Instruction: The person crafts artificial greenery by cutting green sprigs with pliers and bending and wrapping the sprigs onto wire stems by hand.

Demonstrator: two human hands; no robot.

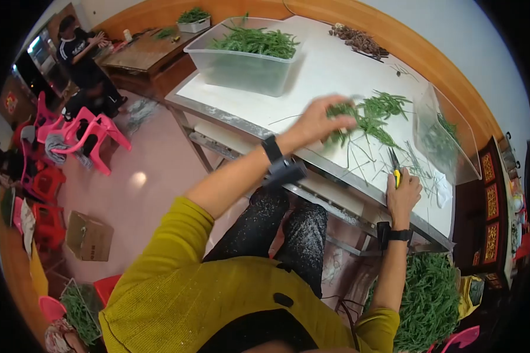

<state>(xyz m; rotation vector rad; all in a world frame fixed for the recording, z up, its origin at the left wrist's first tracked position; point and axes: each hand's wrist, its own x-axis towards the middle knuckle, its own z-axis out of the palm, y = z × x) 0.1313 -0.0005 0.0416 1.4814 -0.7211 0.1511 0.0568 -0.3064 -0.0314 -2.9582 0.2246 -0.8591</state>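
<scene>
My left hand, slightly blurred, is closed around a small bunch of green sprigs over the front part of the white table. A loose pile of green sprigs lies just beyond it, with thin cut stems scattered between my hands. Close to the table's front right edge, my right hand grips small snips with yellow-and-black handles, their dark pointed blades aimed away from me.
On the white table stand a large clear tub of greens at left and another clear tub at right. Brownish dried pieces lie at the back. A heap of greens sits below right. Pink stools and a person are at left.
</scene>
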